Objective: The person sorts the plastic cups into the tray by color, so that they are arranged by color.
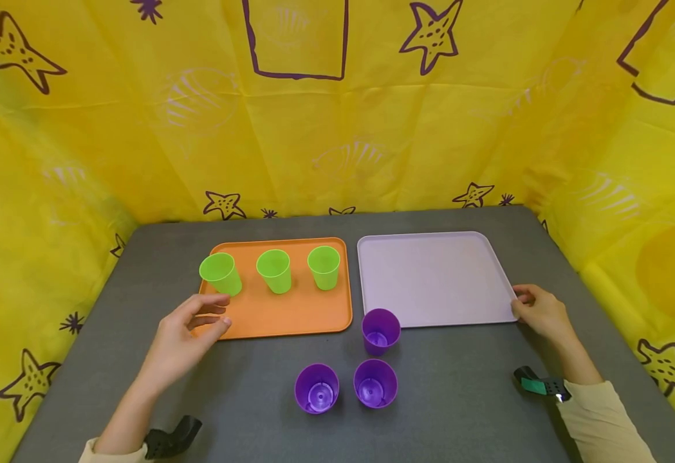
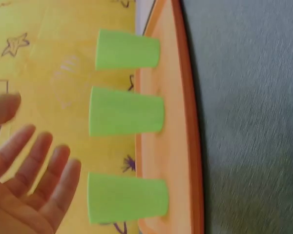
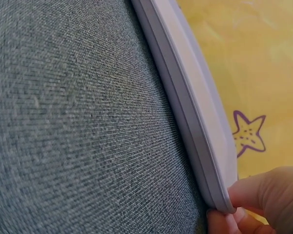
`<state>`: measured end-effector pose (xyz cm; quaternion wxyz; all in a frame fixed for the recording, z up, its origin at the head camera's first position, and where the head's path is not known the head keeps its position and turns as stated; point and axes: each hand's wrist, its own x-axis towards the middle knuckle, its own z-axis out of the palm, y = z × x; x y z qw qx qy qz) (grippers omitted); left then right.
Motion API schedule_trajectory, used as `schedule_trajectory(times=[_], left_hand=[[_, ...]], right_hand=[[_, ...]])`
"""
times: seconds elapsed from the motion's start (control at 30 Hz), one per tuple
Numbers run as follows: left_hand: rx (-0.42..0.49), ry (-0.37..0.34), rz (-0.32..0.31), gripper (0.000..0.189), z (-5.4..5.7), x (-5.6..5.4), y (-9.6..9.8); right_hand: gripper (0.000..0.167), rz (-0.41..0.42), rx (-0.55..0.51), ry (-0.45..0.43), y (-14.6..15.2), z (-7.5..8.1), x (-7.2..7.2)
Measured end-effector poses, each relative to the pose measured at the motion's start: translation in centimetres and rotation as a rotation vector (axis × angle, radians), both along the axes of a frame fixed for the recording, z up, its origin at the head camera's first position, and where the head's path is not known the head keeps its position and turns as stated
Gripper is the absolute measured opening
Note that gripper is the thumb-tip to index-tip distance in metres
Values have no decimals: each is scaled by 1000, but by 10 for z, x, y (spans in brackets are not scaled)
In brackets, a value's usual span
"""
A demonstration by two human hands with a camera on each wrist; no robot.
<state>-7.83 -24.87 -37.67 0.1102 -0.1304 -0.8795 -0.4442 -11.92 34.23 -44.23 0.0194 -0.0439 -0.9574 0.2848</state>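
Three green cups (image 1: 274, 271) stand in a row on an orange tray (image 1: 291, 318). Over that tray's near left corner hovers my left hand (image 1: 182, 335), fingers spread and holding nothing; the left wrist view shows the same hand (image 2: 31, 180) apart from the cups (image 2: 127, 111). My right hand (image 1: 545, 315) pinches the near right corner of a pale lilac tray (image 1: 438, 276). In the right wrist view, thumb and fingers (image 3: 254, 187) grip its rim (image 3: 190, 112) from above and below. Three purple cups (image 1: 318, 388) stand upright on the grey table, one right at the lilac tray's near left corner.
Grey cloth covers the table (image 1: 244, 418). A yellow curtain (image 1: 291, 141) with starfish and shell prints closes off the back and both sides. Black straps (image 1: 169, 440) sit on both wrists.
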Motion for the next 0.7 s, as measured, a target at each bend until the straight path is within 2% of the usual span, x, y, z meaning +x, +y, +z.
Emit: schedule_trajectory(times=[0.2,0.43,0.6,0.7], left_hand=[[-8,-34,-171,48,-3,4,18],[13,-56,-411,60,-10,8,35],[29,-73,-536,67,-12,10,47],[5,-80,-606,75,-13,12,53]], right_hand=[[35,-8,-7,0,0,-2,0],[35,-9,-6,3,1,-3,-1],[36,-16,-1,-4,1,-3,-2],[36,-11,-6,-10,2,-3,0]])
